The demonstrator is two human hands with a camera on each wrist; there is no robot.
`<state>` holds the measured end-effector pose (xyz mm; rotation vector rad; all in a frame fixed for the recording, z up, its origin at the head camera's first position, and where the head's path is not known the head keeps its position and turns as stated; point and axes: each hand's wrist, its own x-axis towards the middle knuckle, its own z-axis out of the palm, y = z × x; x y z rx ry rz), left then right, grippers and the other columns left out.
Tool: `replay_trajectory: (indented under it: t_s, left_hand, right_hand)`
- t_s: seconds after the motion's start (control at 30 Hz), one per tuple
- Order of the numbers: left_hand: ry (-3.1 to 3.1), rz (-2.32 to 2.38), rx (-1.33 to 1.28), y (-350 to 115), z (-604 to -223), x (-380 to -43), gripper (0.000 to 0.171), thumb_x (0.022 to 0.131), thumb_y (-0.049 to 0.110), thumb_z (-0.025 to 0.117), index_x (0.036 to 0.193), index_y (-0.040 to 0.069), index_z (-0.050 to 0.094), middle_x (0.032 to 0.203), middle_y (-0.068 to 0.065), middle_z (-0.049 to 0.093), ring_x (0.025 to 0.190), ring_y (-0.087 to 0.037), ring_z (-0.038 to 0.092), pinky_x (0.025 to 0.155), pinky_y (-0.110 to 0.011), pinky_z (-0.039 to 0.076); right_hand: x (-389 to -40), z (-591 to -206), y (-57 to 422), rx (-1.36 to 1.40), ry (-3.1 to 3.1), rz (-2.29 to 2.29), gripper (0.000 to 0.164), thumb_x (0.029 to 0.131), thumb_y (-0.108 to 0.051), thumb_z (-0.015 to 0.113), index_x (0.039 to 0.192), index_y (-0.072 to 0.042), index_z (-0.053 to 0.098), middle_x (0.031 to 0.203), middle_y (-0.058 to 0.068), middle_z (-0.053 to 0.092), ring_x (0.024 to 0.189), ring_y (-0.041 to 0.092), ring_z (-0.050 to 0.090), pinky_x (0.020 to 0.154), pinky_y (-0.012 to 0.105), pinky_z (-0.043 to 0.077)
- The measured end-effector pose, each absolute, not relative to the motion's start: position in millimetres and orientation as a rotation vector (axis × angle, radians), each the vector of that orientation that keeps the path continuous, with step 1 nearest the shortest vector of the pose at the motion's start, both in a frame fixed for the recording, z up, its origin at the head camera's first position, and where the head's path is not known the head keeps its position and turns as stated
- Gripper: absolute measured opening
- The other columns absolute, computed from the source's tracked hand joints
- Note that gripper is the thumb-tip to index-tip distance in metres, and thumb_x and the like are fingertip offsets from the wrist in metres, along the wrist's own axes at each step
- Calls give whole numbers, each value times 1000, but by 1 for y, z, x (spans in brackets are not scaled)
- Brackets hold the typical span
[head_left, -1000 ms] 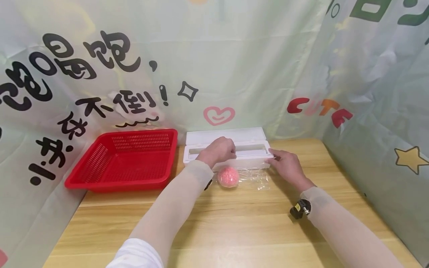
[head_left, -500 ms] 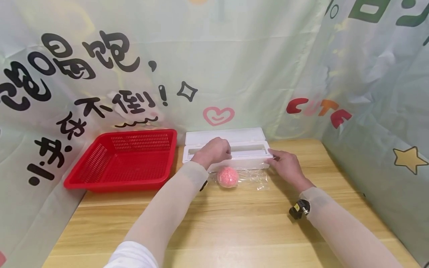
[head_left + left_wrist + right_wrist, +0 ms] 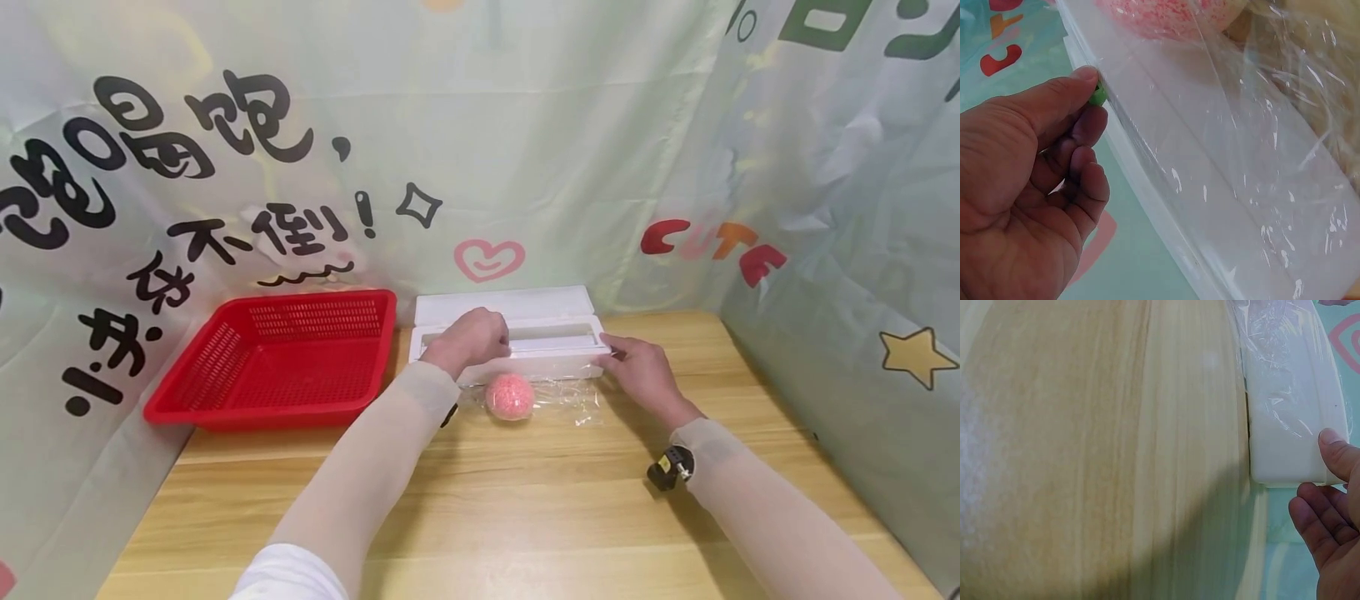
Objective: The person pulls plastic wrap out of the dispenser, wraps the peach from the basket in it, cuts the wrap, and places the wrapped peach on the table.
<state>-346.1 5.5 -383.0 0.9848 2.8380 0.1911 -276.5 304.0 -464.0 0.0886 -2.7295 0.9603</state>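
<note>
A long white cling film dispenser (image 3: 555,367) lies at the back of the table, its lid (image 3: 510,306) folded back. Clear cling film (image 3: 577,402) comes over its front edge. On that film, in front of the box, sits a pink speckled ball (image 3: 510,397). My left hand (image 3: 472,342) is above the left half of the dispenser. Thumb and forefinger pinch a small green slide cutter (image 3: 1098,95) at the box's edge, mostly hidden by the fingers. With thumb and fingers, my right hand (image 3: 641,372) holds the dispenser's right end.
A red plastic basket (image 3: 258,416) with slotted walls stands to the left of the dispenser. Printed fabric (image 3: 570,167) hangs behind the wooden table (image 3: 525,517) and along both sides. A small black camera (image 3: 667,468) is strapped to the right wrist.
My left hand has slid leftward along the dispenser, slowing toward now. The right hand keeps its hold on the end, and the pink ball stays in place.
</note>
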Motion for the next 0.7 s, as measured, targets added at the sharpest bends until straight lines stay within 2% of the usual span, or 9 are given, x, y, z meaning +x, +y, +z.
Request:
replay_trajectory:
  t_s: [0.23, 0.4, 0.57, 0.7]
  left_hand:
    - [2829, 223, 981, -3, -382, -346, 17, 99, 23, 74, 87, 15, 83, 87, 7, 77, 85, -12, 65, 91, -33, 57]
    - [2839, 194, 981, -9, -382, -346, 19, 98, 21, 73, 84, 13, 83, 79, 7, 74, 78, -13, 60, 86, -33, 56]
    - [2832, 200, 978, -16, -383, -347, 21, 98, 20, 73, 82, 11, 82, 73, 6, 69, 74, -14, 54, 80, -32, 53]
    - [2828, 220, 954, -20, -383, -348, 18, 98, 22, 74, 85, 13, 83, 77, 7, 70, 77, -13, 57, 81, -32, 53]
  right_hand:
    - [-277, -466, 305, 91, -2731, 945, 53, 96, -29, 80, 141, -4, 65, 105, 19, 79, 89, 28, 71, 66, 30, 53]
    - [-278, -466, 303, 103, -2728, 958, 53, 96, -29, 80, 140, -4, 66, 104, 18, 79, 88, 27, 70, 65, 28, 52]
    - [-278, -466, 303, 103, -2724, 933, 52, 96, -29, 80, 140, -4, 66, 103, 17, 79, 88, 27, 70, 68, 31, 52]
    - [-278, -466, 304, 101, -2731, 931, 52, 96, -29, 79, 140, -5, 66, 104, 17, 79, 89, 27, 70, 70, 32, 52]
